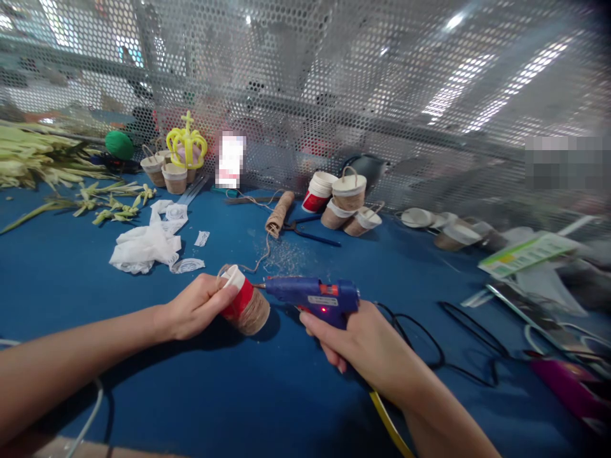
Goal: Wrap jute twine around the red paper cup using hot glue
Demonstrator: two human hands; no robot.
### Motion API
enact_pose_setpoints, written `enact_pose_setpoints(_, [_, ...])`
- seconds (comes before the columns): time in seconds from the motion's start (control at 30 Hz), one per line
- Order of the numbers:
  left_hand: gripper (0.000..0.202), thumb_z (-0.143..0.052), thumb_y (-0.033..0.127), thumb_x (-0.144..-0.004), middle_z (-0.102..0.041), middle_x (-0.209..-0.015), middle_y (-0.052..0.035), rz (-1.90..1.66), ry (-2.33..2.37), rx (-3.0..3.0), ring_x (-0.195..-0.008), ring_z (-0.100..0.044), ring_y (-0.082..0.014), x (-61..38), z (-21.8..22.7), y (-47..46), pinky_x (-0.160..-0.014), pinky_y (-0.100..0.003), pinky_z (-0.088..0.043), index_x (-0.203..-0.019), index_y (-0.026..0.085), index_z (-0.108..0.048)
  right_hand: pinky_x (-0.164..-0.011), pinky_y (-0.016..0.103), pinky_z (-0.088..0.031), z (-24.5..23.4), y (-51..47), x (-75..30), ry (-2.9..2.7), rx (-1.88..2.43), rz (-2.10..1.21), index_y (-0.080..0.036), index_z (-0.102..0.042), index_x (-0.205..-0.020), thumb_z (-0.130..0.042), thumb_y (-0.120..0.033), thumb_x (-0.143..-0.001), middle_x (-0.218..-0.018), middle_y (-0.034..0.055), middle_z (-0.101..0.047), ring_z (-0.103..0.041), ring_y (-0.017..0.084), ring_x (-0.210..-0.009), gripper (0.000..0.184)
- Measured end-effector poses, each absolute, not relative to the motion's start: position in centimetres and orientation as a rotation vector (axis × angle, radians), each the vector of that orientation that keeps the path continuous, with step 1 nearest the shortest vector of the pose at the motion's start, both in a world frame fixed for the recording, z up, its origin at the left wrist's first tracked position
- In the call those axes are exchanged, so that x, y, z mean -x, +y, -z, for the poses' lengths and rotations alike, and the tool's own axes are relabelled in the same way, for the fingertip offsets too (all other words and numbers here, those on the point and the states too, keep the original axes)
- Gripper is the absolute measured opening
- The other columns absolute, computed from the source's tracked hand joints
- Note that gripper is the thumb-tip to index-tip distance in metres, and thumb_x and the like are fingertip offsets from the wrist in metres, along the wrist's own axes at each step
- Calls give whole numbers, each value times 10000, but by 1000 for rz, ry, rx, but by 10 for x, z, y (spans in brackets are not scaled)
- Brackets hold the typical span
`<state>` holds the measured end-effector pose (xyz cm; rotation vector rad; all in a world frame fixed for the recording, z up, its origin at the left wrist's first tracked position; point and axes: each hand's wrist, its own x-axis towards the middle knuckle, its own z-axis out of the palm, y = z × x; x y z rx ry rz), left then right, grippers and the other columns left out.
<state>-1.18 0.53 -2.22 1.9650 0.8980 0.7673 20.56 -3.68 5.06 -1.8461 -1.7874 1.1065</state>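
Observation:
My left hand (198, 305) grips a red and white paper cup (245, 299) by its rim, tilted on its side. Brown twine covers the cup's lower part. In my right hand (351, 334) is a blue hot glue gun (310, 294) with a small red light glowing on its side. Its nozzle points left and meets or nearly meets the cup's red band; contact is hard to tell. A strand of twine runs from the cup back to a twine roll (280, 215) on the blue table (200, 394).
Pliers (310, 236) lie beside the roll. Twine-wrapped cups (348, 191) stand behind, next to stacked red cups (317, 192). Crumpled white tissue (147, 245) and pale dried leaves (38, 156) are at left. A black cable (424, 343) loops at right. A perforated metal screen (286, 83) closes the back.

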Motion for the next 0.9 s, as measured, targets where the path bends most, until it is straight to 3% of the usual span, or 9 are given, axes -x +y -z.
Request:
enact_pose_setpoints(0.4, [474, -266, 392, -849, -485, -550, -3, -779, 942, -1821, -485, -371, -82, 10, 21, 4, -478, -201, -354, -710, 75, -590, -360, 191, -361, -48, -45, -205, -1739, 1873, -1116, -176, -478, -570, -513, -386, -691, -350, -50, -443, -408, 76, -322, 244])
enact_pose_setpoints(0.57, [525, -270, 440, -840, -525, -539, -14, -764, 964, -1736, -481, -417, -89, 8, 21, 4, -479, -200, -375, -671, 65, -598, -355, 190, -359, -49, -47, -202, -1697, 1947, -1148, -177, -475, -588, -538, -363, -667, -344, -61, -430, -406, 76, -320, 212])
enact_pose_setpoints(0.7, [506, -282, 443, -843, -645, -754, -63, -762, 841, -1624, -642, -553, -144, 7, 19, 3, -613, -228, -449, -845, 69, -622, -348, 184, -361, -49, -46, -203, -1717, 1953, -1248, -171, -489, -617, -557, -359, -665, -363, -58, -453, -414, 72, -329, 205])
enact_pose_setpoints(0.9, [480, -302, 430, -849, -662, -918, -97, -759, 755, -1534, -803, -597, -186, 7, 17, 3, -757, -272, -453, -955, 83, -617, -349, 173, -360, -50, -48, -199, -1716, 1953, -1228, -178, -483, -593, -573, -325, -659, -355, -64, -443, -423, 69, -332, 185])
